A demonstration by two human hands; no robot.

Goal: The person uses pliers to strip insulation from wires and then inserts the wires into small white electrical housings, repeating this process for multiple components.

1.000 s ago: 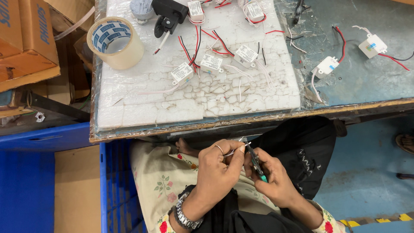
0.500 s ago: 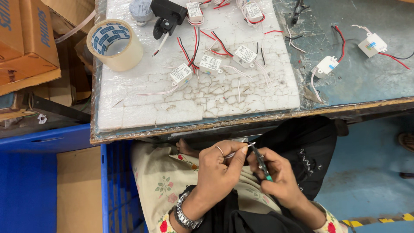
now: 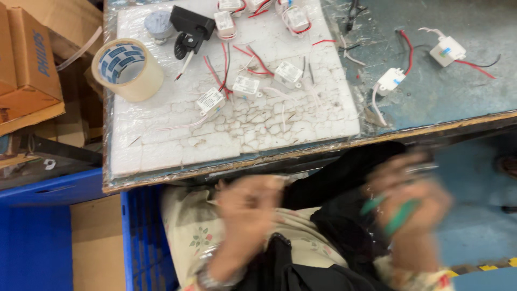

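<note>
A slim green-handled tool (image 3: 401, 215) sits in the right hand (image 3: 412, 207), whose fingers are wrapped around it; both are smeared by motion blur below the front edge of the worn blue-grey worktop (image 3: 458, 91). The left hand (image 3: 245, 215) is also below that edge, well apart from the tool, and too blurred to tell whether it is open or closed, or whether it holds anything.

On the worktop lies a cracked white board (image 3: 242, 129). Toward its middle rest three small white plastic modules with red and black wires (image 3: 249, 85). At the board's left edge stands a roll of clear packing tape (image 3: 127, 69), and near its far edge a black plastic bracket (image 3: 191, 24). Right of the board, on the bare worktop, lie two more white wired modules (image 3: 392, 81).
</note>
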